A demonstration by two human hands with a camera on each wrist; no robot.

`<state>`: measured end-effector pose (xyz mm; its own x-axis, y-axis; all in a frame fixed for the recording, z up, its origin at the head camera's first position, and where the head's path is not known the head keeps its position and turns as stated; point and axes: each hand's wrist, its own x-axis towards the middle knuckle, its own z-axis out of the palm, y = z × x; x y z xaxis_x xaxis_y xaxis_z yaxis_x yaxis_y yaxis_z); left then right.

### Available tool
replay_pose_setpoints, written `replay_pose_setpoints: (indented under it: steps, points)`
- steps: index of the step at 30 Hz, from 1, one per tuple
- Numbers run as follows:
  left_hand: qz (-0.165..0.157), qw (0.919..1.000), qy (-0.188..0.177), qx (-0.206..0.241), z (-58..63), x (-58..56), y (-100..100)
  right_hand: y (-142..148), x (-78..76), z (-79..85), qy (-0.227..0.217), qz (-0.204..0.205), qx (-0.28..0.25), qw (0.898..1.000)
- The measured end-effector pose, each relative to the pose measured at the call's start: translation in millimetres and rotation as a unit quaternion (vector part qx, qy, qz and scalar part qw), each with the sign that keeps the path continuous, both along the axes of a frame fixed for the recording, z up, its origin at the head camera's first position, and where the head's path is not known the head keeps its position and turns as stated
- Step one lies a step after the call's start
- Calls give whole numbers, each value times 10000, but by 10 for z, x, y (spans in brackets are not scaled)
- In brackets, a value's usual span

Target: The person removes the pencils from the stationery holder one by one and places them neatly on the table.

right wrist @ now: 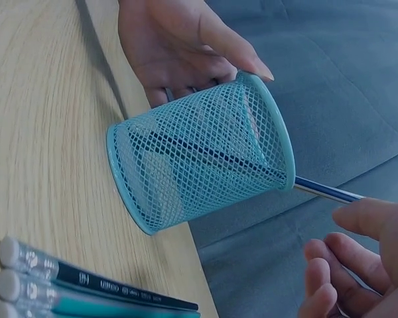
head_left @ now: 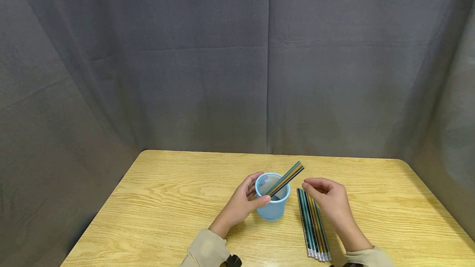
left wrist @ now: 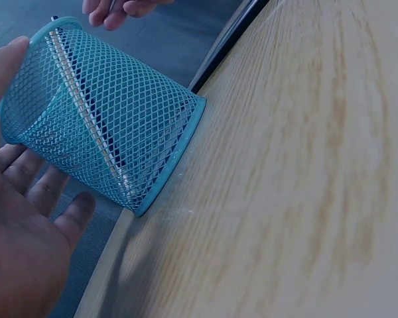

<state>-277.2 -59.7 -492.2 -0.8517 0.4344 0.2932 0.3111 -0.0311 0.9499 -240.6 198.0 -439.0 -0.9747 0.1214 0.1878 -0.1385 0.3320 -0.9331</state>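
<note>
My left hand (head_left: 243, 201) holds a light-blue mesh pencil cup (head_left: 271, 210), thumb at the rim and fingers around its far side. Pencils (head_left: 287, 178) in teal, yellow and dark colours lean in the cup, sticking out to the upper right. My right hand (head_left: 330, 199) hovers right of the cup, fingers bent loosely, with no pencil visible in its grasp. In the right wrist view its fingertips (right wrist: 348, 215) appear near a pencil's upper end. Beneath that hand, several pencils (head_left: 313, 226) lie side by side, erasers towards me.
The wooden table (head_left: 167, 201) carries the cup and the row of pencils. Grey cloth (head_left: 208, 73) hangs behind the table and at both sides.
</note>
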Motion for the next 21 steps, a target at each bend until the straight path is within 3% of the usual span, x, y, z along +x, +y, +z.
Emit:
replay_pose_setpoints:
  steps: [21]
  points:
    - [40,10000,-61,-59,22,10,-1,-188,-59,-12,10,166,-101,9998]
